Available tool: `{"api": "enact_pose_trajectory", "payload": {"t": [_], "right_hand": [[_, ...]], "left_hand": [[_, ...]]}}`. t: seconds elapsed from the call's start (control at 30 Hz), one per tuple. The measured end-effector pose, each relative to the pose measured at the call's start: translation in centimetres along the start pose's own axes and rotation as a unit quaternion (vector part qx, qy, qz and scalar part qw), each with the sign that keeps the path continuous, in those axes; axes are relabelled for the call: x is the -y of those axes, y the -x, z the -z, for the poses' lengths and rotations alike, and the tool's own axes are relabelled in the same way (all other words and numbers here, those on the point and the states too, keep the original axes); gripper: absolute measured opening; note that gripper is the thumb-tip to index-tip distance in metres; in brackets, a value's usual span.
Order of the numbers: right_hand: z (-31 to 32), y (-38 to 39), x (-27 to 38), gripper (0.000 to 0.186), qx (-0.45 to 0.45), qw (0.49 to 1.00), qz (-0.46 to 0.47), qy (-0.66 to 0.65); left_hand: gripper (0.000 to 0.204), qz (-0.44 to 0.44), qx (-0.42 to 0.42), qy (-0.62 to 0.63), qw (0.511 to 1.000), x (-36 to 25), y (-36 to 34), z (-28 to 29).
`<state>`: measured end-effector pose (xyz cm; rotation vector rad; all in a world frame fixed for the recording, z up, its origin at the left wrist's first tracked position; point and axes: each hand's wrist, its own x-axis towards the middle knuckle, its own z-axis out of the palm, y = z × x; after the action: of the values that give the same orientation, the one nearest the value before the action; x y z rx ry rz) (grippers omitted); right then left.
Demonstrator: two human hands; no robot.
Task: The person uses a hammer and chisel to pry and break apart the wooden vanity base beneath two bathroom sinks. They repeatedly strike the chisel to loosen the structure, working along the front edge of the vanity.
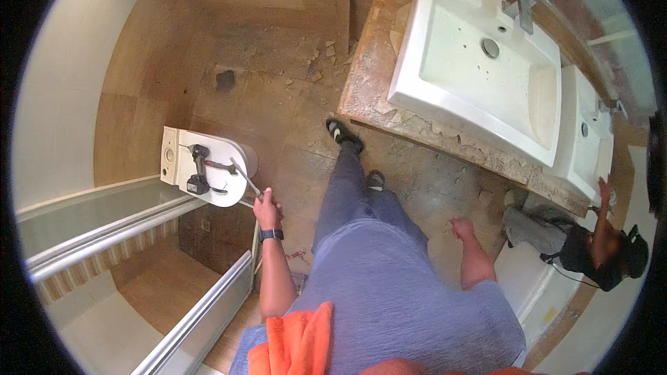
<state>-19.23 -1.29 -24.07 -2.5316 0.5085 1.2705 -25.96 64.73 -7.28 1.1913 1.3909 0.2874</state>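
Slim metal tool [247, 176], near toilet [224, 150]: we held its handle, the surest grip, left hand [267, 210] fingers wrapped round; seemed stiff, light. Right hand [461, 228]: finger state we couldn't tell.

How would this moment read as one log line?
left hand: holding long thin tool | right hand: nothing visibly held | cordless drill: on white toilet lid
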Motion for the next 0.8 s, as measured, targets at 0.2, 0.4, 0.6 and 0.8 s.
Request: {"api": "enact_pose_trajectory", "payload": {"t": [0.2,0.4,0.6,0.8], "right_hand": [[-3.1,5.8,11.4,0.04,0.032,0.909,-0.013,-0.415],[-8.7,9.2,12.9,0.037,0.028,0.909,-0.024,-0.414],[-15.5,12.6,8.0,0.034,-0.059,0.788,-0.169,-0.589],[-11.7,18.4,15.1,0.03,-0.096,0.79,-0.189,-0.575]], "left_hand": [[0.028,-0.019,0.005,-0.073,0.997,-2.2,1.3,-1.0],[0.029,-0.131,0.121,-0.167,0.97,-4.8,-2.1,-6.6],[0.033,-0.123,0.246,-0.272,0.922,-6.3,-6.7,-13.4],[0.033,-0.005,0.241,-0.349,0.906,-2.8,-23.7,-6.9]]}}
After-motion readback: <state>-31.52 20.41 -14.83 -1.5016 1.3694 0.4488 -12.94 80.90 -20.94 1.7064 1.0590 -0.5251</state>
